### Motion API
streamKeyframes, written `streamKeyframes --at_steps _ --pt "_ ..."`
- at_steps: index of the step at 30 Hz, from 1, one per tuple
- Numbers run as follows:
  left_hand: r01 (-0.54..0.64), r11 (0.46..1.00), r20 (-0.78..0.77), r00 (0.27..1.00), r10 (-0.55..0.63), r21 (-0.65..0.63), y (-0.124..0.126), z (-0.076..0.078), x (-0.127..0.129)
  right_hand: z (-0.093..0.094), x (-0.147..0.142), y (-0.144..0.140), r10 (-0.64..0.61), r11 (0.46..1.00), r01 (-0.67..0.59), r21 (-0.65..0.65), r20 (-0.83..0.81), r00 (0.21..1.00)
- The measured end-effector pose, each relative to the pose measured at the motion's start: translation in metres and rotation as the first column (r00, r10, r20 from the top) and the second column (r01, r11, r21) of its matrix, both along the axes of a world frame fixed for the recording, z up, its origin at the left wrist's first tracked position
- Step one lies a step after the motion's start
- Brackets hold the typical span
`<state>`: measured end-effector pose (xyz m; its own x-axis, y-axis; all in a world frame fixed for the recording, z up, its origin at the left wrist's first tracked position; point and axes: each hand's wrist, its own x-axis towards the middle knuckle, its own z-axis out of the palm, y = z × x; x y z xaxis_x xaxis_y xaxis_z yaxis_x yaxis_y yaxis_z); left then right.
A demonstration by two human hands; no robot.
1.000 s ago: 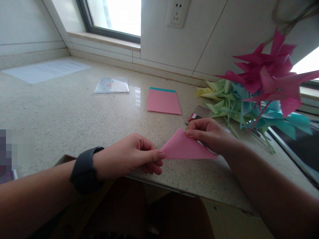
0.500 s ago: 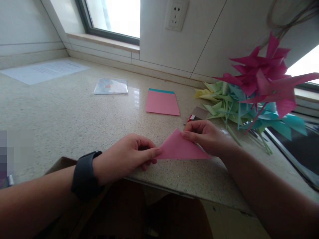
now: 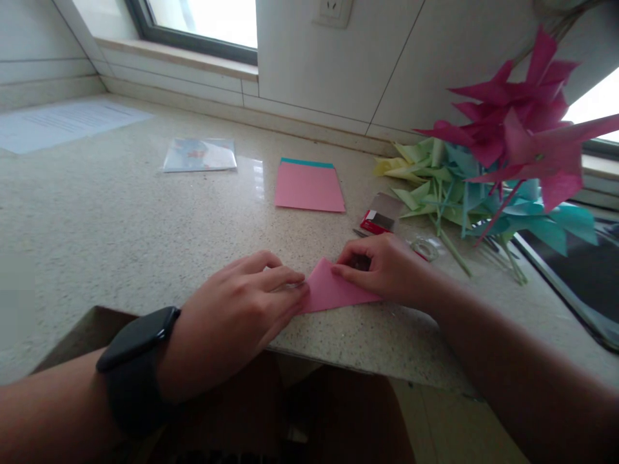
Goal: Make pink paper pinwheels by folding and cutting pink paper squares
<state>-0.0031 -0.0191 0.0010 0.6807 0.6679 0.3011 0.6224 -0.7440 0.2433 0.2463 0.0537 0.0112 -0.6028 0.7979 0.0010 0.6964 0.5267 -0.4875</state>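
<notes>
A pink sheet of paper (image 3: 333, 292) is folded into a triangle at the counter's front edge, its peak pointing away from me. My left hand (image 3: 251, 299), with a black watch on the wrist, lies over the paper's left corner, back up and fingers stretched out onto it; its thumb is hidden. On the other side, my right hand (image 3: 387, 267) pinches the paper's upper right slope between thumb and bent fingers. That hand covers part of the right corner. Just beyond it lies a small red and clear packet (image 3: 380, 219).
A stack of pink and blue paper squares (image 3: 309, 187) lies farther back. Left of it are a clear sleeve (image 3: 200, 155) and a printed sheet (image 3: 68, 122). Several paper pinwheels (image 3: 522, 142) crowd the right side, beside a dark sink or hob (image 3: 575, 277). A ring of tape (image 3: 424, 249) is nearby.
My left hand has turned from a thumb pinch to lying palm down on the left corner. The triangle is lower and tilted, and my right hand has shifted left. The view has tipped down.
</notes>
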Motion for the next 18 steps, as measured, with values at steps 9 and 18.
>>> streamKeyframes --at_steps 9,18 --pt "0.052 0.985 -0.151 0.988 -0.027 0.165 0.000 -0.002 -0.004 -0.006 0.004 0.003 0.069 0.989 -0.078 0.125 0.075 0.995" --pt "0.086 0.943 -0.247 0.969 -0.003 0.323 -0.020 -0.002 0.001 -0.004 0.002 0.002 0.082 0.987 -0.099 0.128 0.132 0.988"
